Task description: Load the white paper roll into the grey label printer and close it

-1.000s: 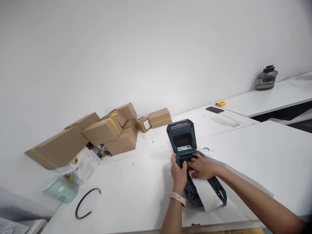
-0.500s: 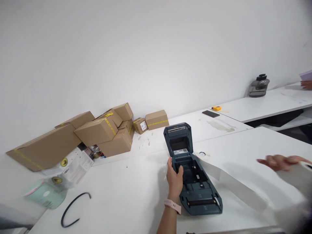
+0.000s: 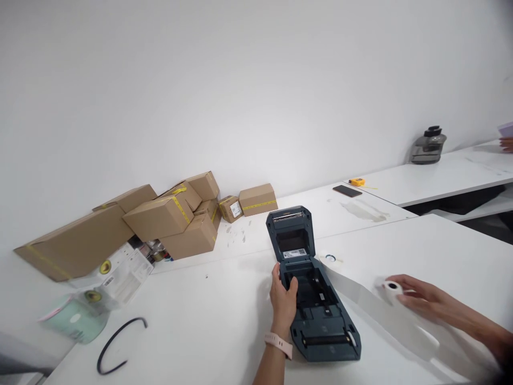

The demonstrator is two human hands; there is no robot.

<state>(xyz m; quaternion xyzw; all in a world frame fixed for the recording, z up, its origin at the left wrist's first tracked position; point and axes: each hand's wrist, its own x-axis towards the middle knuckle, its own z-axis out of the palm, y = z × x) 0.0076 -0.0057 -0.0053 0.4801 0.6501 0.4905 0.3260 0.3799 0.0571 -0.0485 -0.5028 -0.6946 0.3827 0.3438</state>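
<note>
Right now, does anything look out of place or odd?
Yes: a long paper strip trails loose, not rolled, beside the open printer. A grey, stain-like patch marks the white table near the phone.

The right grip [image 3: 427,298] has left the label printer [image 3: 331,325], now holding a paper roll [image 3: 394,294] well right of the left grip [image 3: 284,303].

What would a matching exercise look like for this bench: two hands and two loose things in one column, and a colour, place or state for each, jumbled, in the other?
Column one:
1. Left hand
2. Right hand
3. Tape measure
4. Curved strip

Column two:
A. Yellow, beside the phone
B. Holding a white roll
C. Black, at the picture's lower left
D. Gripping the side of the open dark device

Pairs: 1-D, 2-B, 3-A, 4-C.
</note>
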